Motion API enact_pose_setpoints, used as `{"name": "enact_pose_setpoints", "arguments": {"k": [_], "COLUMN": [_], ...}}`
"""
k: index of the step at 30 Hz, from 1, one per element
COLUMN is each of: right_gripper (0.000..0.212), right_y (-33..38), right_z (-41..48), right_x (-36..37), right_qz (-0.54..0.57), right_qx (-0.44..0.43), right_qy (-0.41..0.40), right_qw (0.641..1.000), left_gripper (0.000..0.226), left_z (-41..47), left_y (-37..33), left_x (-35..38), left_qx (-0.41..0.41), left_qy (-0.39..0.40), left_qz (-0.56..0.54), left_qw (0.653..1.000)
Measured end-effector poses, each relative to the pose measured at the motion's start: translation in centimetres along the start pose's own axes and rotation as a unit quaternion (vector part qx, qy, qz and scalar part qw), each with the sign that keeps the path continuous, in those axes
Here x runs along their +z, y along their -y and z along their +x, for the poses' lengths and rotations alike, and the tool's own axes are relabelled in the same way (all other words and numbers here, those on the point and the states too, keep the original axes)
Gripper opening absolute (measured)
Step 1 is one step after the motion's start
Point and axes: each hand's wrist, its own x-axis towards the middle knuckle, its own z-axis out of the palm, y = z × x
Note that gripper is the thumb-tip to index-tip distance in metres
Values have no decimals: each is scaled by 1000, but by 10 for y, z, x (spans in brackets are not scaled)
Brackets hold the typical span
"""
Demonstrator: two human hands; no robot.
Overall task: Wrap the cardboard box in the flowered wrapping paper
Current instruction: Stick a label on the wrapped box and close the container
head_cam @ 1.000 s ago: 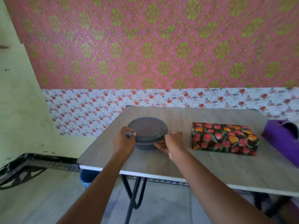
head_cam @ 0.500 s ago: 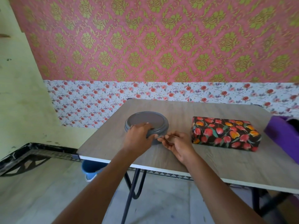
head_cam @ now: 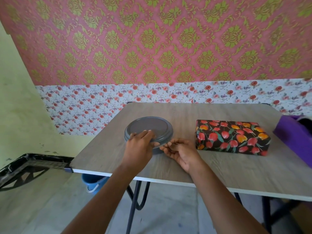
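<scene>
My left hand (head_cam: 139, 147) lies on the near edge of a round grey container's lid (head_cam: 152, 125), fingers stretched flat across the top and thumb along the rim. My right hand (head_cam: 181, 152) sits just beside it, palm turned partly up and fingers curled in toward the rim. Whether they grasp the rim or something small I cannot tell. The container stands on the left half of the wood-grain counter (head_cam: 219, 166). The cardboard box (head_cam: 231, 137) lies flat to my right, apart from both hands, with every visible side covered in the flowered wrapping paper (head_cam: 249, 132), red and orange blooms on black. A purple object (head_cam: 290, 139) sits at the counter's right edge, and a blue bucket (head_cam: 92, 181) shows beneath the near left corner.
</scene>
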Motion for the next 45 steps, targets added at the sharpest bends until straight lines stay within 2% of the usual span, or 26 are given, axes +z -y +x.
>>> {"name": "enact_pose_setpoints", "arguments": {"k": [6, 9, 13, 18, 21, 24, 26, 28, 30, 33, 38, 40, 41, 42, 44, 45], "right_gripper": [19, 13, 11, 13, 16, 17, 18, 19, 21, 23, 17, 11, 6, 3, 14, 19], "right_y": [0, 3, 4, 6, 6, 7, 7, 8, 7, 6, 5, 3, 2, 1, -1, -2], "right_z": [1, 2, 2, -3, -4, -5, -5, -4, -3, -1, 2, 4, 4, 3, 4, 5], "right_x": [-3, -3, -3, -2, 1, 3, 4, 5, 6, 7, 4, 4, 4, 4, 3, 2], "right_qz": [18, 45, 98, 101, 102, 106, 110, 111, 119, 122, 113, 94, 87, 83, 78, 78], "right_qx": [14, 9, 7, 16, 12, 16, 18, 24, 30, 33, 32, 27, 25, 21, 13, 8], "right_qy": [26, 31, 9, 3, -18, -25, -25, -30, -42, -52, -45, -41, -42, -45, -60, -68], "right_qw": [999, 998, 995, 995, 995, 994, 993, 993, 992, 991, 992, 994, 995, 995, 995, 995], "left_gripper": [16, 32, 40, 43, 51, 57, 50, 32, 29, 27, 14, 22, 27, 34, 51, 50], "left_z": [0, 7, 20, 30, 39, 50, 55, 56, 58, 57, 55, 54, 56, 62, 80, 88], "left_y": [3, 1, -5, -18, -24, -24, -27, -31, -34, -33, -28, -24, -23, -19, -6, 3], "left_x": [2, -1, -3, -4, -5, -6, -6, -9, -13, -16, -9, -6, -7, -11, -25, -33], "left_qx": [5, -7, 15, 74, 100, 112, 189, 290, 317, 326, 329, 300, 285, 282, 184, 129], "left_qy": [-23, -8, 12, 30, 50, 106, 146, 146, 122, 148, 165, 197, 191, 148, 97, 82], "left_qz": [-19, -12, 28, 129, 200, 238, 279, 348, 382, 386, 347, 349, 339, 319, 224, 200], "left_qw": [1000, 1000, 999, 988, 974, 959, 930, 880, 859, 850, 863, 866, 876, 893, 952, 968]}}
